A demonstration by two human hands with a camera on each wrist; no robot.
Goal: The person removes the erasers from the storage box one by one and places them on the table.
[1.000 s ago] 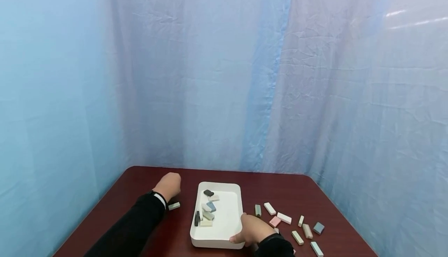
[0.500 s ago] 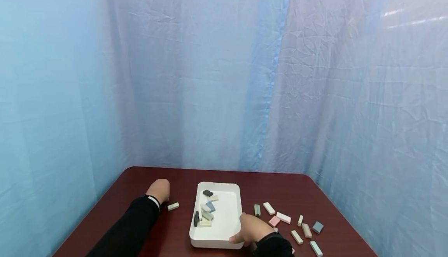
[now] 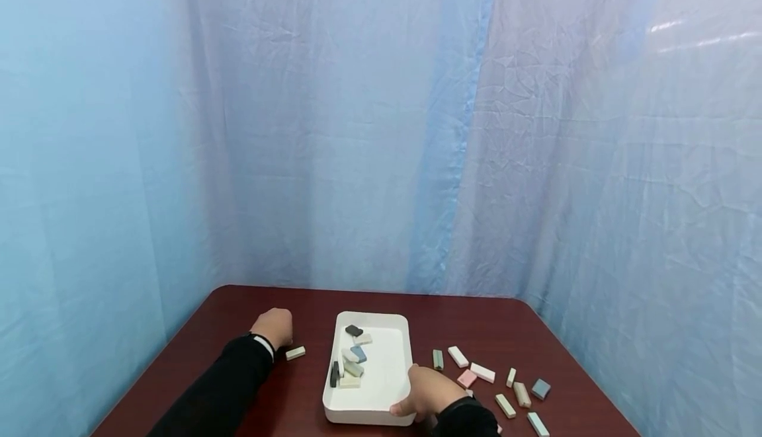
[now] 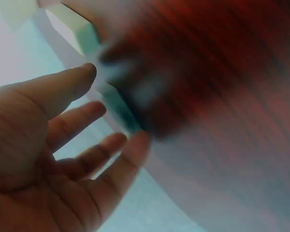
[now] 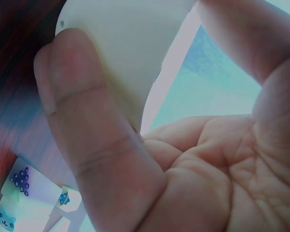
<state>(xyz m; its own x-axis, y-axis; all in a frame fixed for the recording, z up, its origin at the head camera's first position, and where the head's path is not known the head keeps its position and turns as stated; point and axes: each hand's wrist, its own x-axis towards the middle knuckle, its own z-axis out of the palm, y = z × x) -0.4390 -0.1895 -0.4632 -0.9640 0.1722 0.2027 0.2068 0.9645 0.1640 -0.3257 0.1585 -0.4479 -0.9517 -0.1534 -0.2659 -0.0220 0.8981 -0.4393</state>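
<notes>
My right hand [image 3: 431,391] grips the near right corner of a white tray [image 3: 381,417], thumb on the rim. In the right wrist view its fingers [image 5: 77,67] lie along the tray's outer wall [image 5: 128,43]. My left hand [image 3: 274,328] is low over the table left of the tray, beside a pale tile-shaped block [image 3: 295,353]. In the left wrist view that hand's fingers [image 4: 111,186] are loosely bent and spread, and I see nothing held. Just beyond the fingertips lies a bluish-green block [image 4: 118,108]; a cream block [image 4: 70,26] lies farther off.
Several blocks, dark, cream and a blue one [image 3: 358,354], lie in the tray's left half. Right of the tray, several more are scattered, among them a pink block [image 3: 467,378] and a grey-blue block [image 3: 541,389]. Blue curtains [image 3: 369,126] stand behind the dark red table [image 3: 476,318].
My left hand has moved left and slightly nearer, away from the tray, uncovering more table by the pale block. My right hand keeps its grip on the tray corner.
</notes>
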